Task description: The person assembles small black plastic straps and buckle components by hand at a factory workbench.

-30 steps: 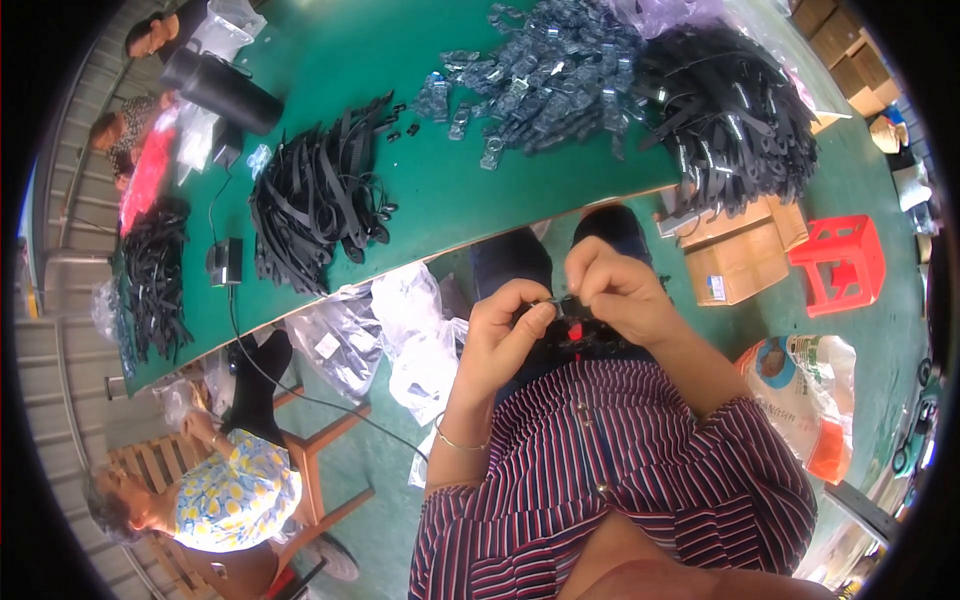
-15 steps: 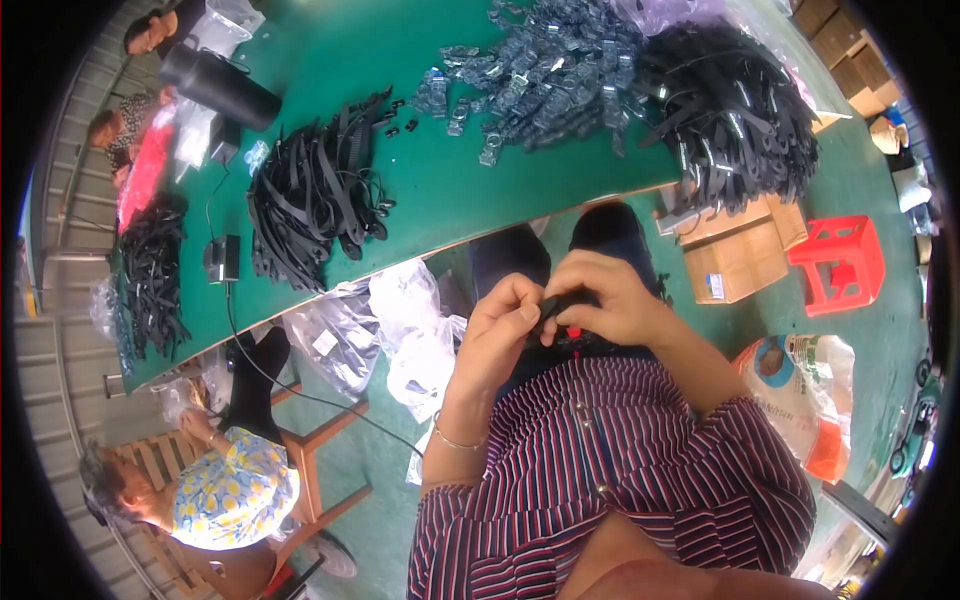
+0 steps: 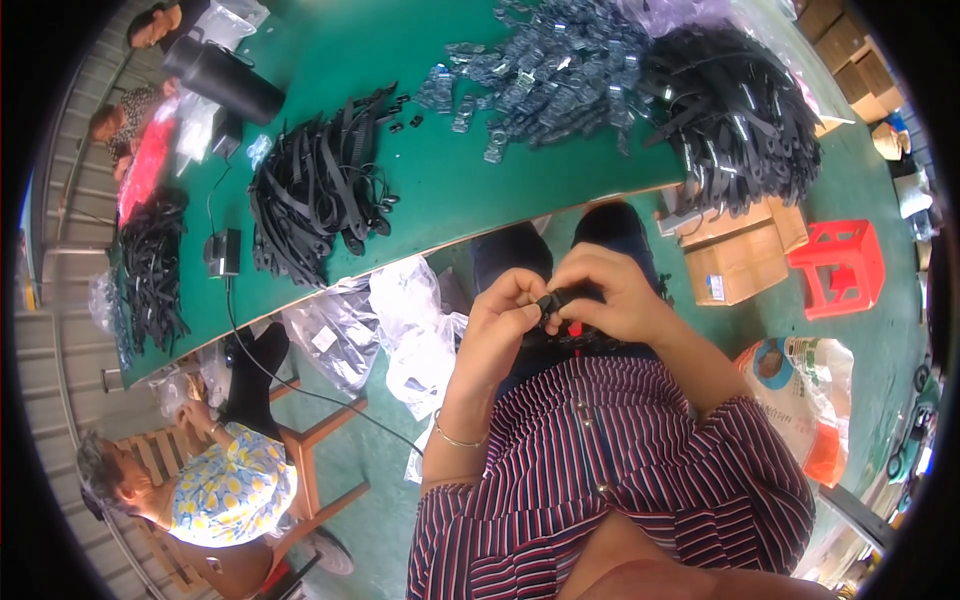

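Note:
Just above my lap, my left hand (image 3: 508,318) pinches one end of a small black piece (image 3: 549,303) that looks like a strap fitting. My right hand (image 3: 612,296) is closed on the same piece from the other side, with dark material also showing under its curled fingers. The fingers cover most of the piece, so its exact shape is hidden. Beyond my hands, on the green table (image 3: 440,205), lie a heap of black straps (image 3: 315,195) at the left, a pile of small grey-blue buckle-like parts (image 3: 560,80) in the middle, and another black strap heap (image 3: 738,115) at the right.
Cardboard boxes (image 3: 738,260) and a red stool (image 3: 842,268) stand to the right, near a printed sack (image 3: 800,400). Plastic bags (image 3: 405,330) lie below the table edge. A cable (image 3: 330,398) crosses at left, where a co-worker (image 3: 225,490) sits. A black bottle (image 3: 225,80) lies far left.
My fingertips have shifted slightly, and more of the small black piece shows between them. Both hands stay in nearly the same place.

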Demonstrator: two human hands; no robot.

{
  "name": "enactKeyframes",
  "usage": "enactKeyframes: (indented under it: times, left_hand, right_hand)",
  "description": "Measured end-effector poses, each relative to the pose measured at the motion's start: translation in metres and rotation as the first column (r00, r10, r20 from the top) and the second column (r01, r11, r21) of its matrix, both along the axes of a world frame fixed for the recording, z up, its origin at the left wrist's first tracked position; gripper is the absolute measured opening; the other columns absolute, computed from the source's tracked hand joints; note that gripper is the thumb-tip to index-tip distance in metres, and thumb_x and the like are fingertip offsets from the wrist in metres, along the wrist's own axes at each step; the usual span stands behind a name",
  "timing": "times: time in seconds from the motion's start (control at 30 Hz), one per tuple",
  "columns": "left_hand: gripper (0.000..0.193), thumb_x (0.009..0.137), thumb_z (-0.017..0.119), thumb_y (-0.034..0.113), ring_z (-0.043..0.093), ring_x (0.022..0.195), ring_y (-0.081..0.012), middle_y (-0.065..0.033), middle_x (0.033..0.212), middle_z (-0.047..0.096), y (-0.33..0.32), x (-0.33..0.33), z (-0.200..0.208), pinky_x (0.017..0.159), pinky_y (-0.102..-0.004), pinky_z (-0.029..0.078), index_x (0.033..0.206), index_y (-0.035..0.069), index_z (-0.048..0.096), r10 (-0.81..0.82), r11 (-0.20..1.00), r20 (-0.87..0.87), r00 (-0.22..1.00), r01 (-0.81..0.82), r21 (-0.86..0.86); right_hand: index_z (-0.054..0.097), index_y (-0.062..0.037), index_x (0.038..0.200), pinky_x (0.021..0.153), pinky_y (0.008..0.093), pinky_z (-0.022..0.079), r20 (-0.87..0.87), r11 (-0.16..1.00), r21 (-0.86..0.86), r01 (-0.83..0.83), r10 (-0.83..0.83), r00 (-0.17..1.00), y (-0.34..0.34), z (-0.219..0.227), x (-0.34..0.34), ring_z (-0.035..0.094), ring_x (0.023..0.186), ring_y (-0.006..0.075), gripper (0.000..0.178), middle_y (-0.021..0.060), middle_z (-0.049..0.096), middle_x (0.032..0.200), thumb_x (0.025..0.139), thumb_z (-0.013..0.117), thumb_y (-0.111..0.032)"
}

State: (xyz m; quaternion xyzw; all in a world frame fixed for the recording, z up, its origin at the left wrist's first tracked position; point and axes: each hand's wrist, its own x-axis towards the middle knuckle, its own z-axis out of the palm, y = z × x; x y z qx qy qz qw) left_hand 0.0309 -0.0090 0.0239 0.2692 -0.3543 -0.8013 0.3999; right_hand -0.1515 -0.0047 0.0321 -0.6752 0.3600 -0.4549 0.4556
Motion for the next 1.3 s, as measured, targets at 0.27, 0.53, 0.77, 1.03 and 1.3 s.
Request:
enactKeyframes:
  times: [0.27, 0.53, 0.77, 1.03, 1.3]
  left_hand:
    - [0.016, 0.077, 0.054, 0.009, 0.053, 0.072, -0.0108, -0.0054, 0.079, 0.057, 0.002, 0.002, 0.004, 0.068, -0.0218, 0.042, 0.091, -0.001, 0.051, -0.044, 0.999, 0.040, 0.998, 0.044, -0.012]
    - [0.023, 0.078, 0.056, 0.014, 0.053, 0.074, -0.0142, -0.0083, 0.084, 0.058, 0.002, 0.002, -0.001, 0.068, -0.0247, 0.042, 0.094, -0.003, 0.052, -0.064, 0.998, -0.011, 0.998, 0.064, -0.009]
    - [0.018, 0.081, 0.060, 0.015, 0.053, 0.071, -0.0091, -0.0033, 0.078, 0.057, 0.002, -0.001, 0.001, 0.066, -0.0210, 0.042, 0.089, 0.000, 0.054, -0.053, 0.998, 0.077, 0.996, 0.054, -0.012]
    - [0.013, 0.077, 0.066, 0.004, 0.053, 0.073, -0.0079, -0.0004, 0.078, 0.057, 0.009, -0.005, 0.003, 0.068, -0.0200, 0.042, 0.086, 0.000, 0.057, 0.199, 0.938, 0.228, 0.953, -0.118, -0.325]
    - [0.014, 0.079, 0.064, 0.013, 0.051, 0.060, -0.0073, -0.0011, 0.065, 0.057, 0.006, -0.002, 0.009, 0.053, -0.0204, 0.039, 0.077, 0.000, 0.058, -0.032, 0.925, 0.366, 0.930, 0.166, -0.341]
  right_hand:
    - [0.060, -0.0028, 0.089, 0.064, 0.0267, 0.043, -0.024, 0.998, -0.054, -0.036, 0.035, 0.999, -0.001, 0.001, 0.001, 0.055, 0.075, 0.0173, 0.021, 0.0063, 0.056, 0.082, 0.070, 0.068, -0.004]
    - [0.060, -0.0028, 0.090, 0.064, 0.0269, 0.043, -0.006, 0.997, -0.055, -0.048, 0.047, 0.999, -0.001, -0.002, 0.000, 0.054, 0.074, 0.0175, 0.020, 0.0062, 0.056, 0.081, 0.071, 0.067, -0.005]
    - [0.060, -0.0029, 0.089, 0.064, 0.0278, 0.043, -0.066, 0.995, -0.087, -0.056, 0.051, 0.997, -0.002, 0.003, -0.001, 0.054, 0.075, 0.0182, 0.022, 0.0063, 0.055, 0.082, 0.069, 0.069, -0.006]
    - [0.053, 0.0018, 0.072, 0.052, 0.0294, 0.038, -0.130, 0.994, 0.088, -0.070, 0.081, 0.988, 0.002, 0.007, -0.007, 0.049, 0.057, 0.0178, 0.019, 0.0094, 0.049, 0.063, 0.085, 0.054, -0.012]
    - [0.051, 0.0008, 0.062, 0.047, 0.0273, 0.034, 0.015, 0.982, 0.115, -0.147, 0.146, 0.989, 0.010, 0.007, -0.005, 0.046, 0.050, 0.0123, 0.022, 0.0057, 0.047, 0.055, 0.082, 0.051, -0.008]
